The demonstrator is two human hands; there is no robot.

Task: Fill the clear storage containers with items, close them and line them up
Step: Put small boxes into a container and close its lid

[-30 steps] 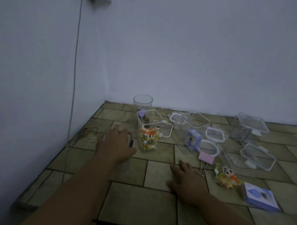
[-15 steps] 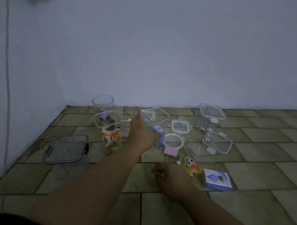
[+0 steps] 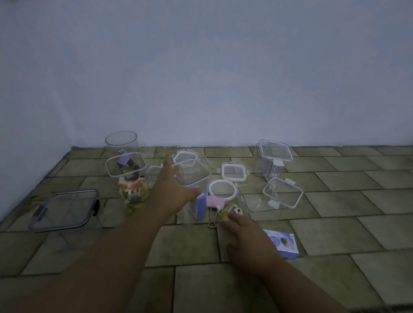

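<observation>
My left hand (image 3: 173, 190) reaches forward with fingers spread and lies against the left side of an open clear square container (image 3: 196, 173), which has a purple box (image 3: 200, 204) at its base. Resting on the floor, my right hand (image 3: 247, 238) touches a small snack packet (image 3: 232, 210) with its fingertips. To the left stands a tall clear container (image 3: 131, 183) holding colourful packets, with no lid on. A large clear lid with dark clips (image 3: 66, 209) lies at the far left. A white-rimmed square lid (image 3: 234, 172) and a round lid (image 3: 223, 189) lie behind the packet.
A round clear container (image 3: 122, 140) stands by the wall. A lidded container (image 3: 272, 161) is at the back right, another (image 3: 278, 196) lies tilted before it. A pink binder clip (image 3: 214, 202) and a blue-white box (image 3: 282, 243) lie near my right hand. Bare tiled floor stretches right.
My left hand left the large lid at the far left and swung right to the square container. My right hand slid forward to the snack packet. The view turned right.
</observation>
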